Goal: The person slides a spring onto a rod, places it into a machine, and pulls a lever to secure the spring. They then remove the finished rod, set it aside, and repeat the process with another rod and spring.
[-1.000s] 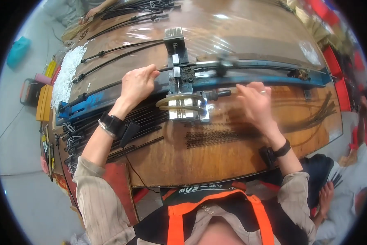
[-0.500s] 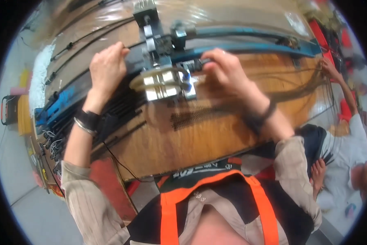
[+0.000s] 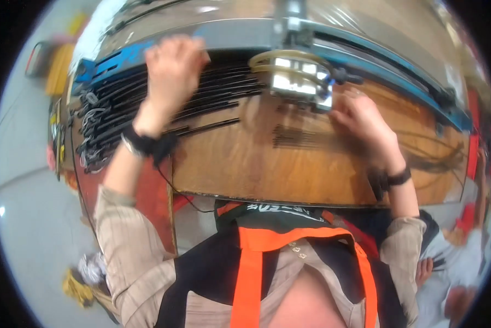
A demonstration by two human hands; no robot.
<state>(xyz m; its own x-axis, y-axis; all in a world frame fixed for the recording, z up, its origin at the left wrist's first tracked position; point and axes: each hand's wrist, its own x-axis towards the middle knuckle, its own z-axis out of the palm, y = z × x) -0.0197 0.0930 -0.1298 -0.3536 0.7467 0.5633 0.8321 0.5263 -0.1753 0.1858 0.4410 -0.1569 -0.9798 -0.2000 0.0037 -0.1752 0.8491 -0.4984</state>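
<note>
Toward the left edge of the table (image 3: 218,169), your left hand (image 3: 171,71) is curled at the blue-grey rail (image 3: 234,35); it is blurred, and I cannot tell whether it grips anything. Your right hand (image 3: 360,116), half curled, is just beside the silver block (image 3: 294,83), its hold equally unclear. Black rods (image 3: 122,106) lie along the left edge, thin dark wires (image 3: 300,136) toward the right.

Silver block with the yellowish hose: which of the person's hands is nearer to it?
Right. The right hand is close by the lower right edge of the silver block, contact unclear; the left hand is farther away, off to its left by the blue rail.
</note>
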